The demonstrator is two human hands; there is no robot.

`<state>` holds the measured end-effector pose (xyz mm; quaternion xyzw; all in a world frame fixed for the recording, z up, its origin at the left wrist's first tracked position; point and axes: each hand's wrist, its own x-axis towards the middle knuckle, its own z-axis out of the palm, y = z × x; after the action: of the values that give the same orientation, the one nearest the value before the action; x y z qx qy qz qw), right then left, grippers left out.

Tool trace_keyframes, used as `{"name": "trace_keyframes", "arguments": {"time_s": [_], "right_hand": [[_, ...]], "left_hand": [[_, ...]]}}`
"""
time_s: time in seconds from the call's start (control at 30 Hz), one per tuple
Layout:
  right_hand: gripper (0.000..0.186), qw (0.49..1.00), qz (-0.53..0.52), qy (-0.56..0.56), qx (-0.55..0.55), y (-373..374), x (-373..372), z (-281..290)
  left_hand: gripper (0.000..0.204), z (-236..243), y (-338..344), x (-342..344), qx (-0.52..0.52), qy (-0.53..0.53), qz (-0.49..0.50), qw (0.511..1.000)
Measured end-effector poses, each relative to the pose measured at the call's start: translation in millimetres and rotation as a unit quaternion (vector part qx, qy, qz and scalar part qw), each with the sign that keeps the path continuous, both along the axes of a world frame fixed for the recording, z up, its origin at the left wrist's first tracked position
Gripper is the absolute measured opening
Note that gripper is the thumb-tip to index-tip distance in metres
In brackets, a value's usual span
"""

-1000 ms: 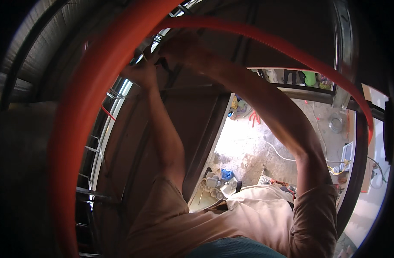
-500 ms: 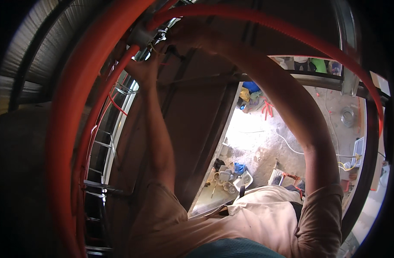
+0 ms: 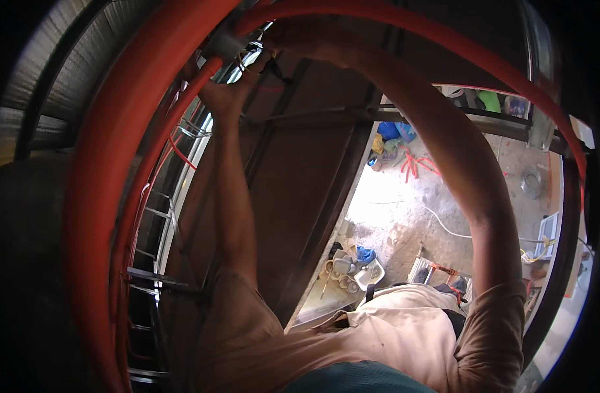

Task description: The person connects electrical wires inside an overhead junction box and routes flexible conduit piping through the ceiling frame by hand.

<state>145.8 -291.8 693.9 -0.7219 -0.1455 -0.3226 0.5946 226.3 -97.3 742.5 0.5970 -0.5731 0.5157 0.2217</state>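
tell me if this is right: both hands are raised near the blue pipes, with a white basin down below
Not quite: the pipes are orange-red, not blue, as the head view shows. The rest holds: the left hand and right hand are raised near them, and the white basin is down below.

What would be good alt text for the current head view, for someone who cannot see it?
A person's left hand and right hand stretch out, in shadow, close to a grey fitting and red corrugated conduit; below lies a bright, cluttered concrete floor.
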Motion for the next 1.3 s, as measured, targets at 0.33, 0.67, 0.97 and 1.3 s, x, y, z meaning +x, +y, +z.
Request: {"name": "trace_keyframes", "arguments": {"time_s": [0.33, 0.67, 0.97, 1.3], "right_hand": [[0.028, 0.999, 0.049, -0.01, -0.005, 0, -21, 3], [0.028, 0.996, 0.089, -0.005, 0.001, -3, -13, -1], [0.033, 0.994, 0.109, -0.015, -0.015, -39, -16, -2], [0.038, 0.987, 0.147, -0.068, 0.01, -7, 41, 16]], "left_hand": [[0.093, 8, -18, 5, -0.057, -0.066, -0.023, 0.996], [0.087, -4, -23, -8, -0.105, -0.037, -0.012, 0.994], [0.078, 11, -1, -2, 0.052, -0.039, 0.053, 0.996], [0.069, 20, 43, 5, 0.09, 0.196, 0.182, 0.959]]}}
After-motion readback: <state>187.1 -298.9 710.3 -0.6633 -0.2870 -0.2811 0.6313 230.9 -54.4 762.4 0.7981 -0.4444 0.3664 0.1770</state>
